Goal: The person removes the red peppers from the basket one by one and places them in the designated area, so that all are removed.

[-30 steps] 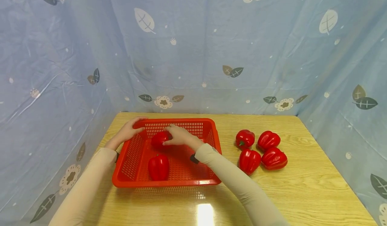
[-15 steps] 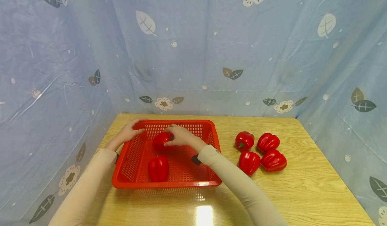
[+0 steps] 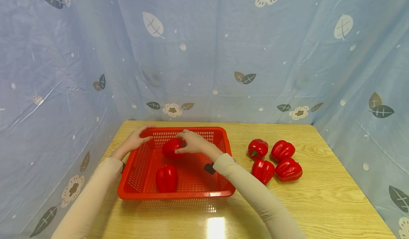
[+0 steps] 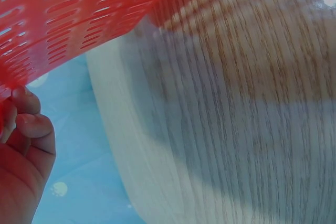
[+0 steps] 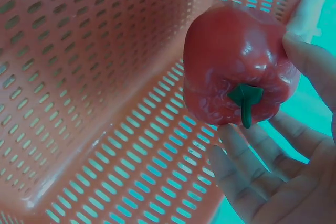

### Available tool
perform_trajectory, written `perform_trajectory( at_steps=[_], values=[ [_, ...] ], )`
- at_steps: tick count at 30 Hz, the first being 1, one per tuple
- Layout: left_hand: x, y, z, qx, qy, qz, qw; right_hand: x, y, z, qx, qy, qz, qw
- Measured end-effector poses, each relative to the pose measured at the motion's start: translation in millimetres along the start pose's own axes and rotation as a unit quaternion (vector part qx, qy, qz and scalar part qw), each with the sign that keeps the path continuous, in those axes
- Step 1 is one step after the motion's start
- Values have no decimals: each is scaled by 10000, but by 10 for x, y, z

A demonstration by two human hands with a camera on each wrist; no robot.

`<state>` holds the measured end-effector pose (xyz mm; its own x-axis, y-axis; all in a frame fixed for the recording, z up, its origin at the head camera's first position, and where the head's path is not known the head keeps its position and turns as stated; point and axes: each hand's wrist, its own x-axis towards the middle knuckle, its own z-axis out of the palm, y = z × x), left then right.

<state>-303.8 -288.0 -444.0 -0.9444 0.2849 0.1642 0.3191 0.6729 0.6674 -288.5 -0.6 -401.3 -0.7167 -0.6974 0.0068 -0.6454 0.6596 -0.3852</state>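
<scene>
A red plastic basket (image 3: pixel 175 195) with slotted walls stands on the left part of the table. At its back left corner my left hand (image 3: pixel 135 139) grips the rim; curled fingers (image 4: pixel 37 124) show against the wall in the left wrist view. Inside, near the back wall, my right hand (image 3: pixel 194 143) holds a red bell pepper (image 3: pixel 170 148). The right wrist view has the thumb on one side of this bell pepper (image 5: pixel 231 51) and the fingers on the other, its green stem toward the camera. A second bell pepper (image 3: pixel 167 179) lies near the basket's front wall.
Several more red bell peppers (image 3: pixel 262 171) lie grouped on the wooden table (image 3: pixel 329 189), right of the basket. A blue patterned curtain (image 3: pixel 198 54) hangs behind the table and along both sides. My right forearm (image 3: pixel 255 193) crosses the basket's right wall.
My right hand has shifted slightly to the right inside the basket, and the bell pepper with it. My left hand stays at the corner.
</scene>
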Motion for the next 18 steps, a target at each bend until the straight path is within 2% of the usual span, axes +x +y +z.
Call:
perform_trajectory(
  at_steps=[18],
  values=[
    [-9, 21, 1, -61, 60, 7, 10000, -212, 105, -239, 232, 256, -67, 9994]
  ],
)
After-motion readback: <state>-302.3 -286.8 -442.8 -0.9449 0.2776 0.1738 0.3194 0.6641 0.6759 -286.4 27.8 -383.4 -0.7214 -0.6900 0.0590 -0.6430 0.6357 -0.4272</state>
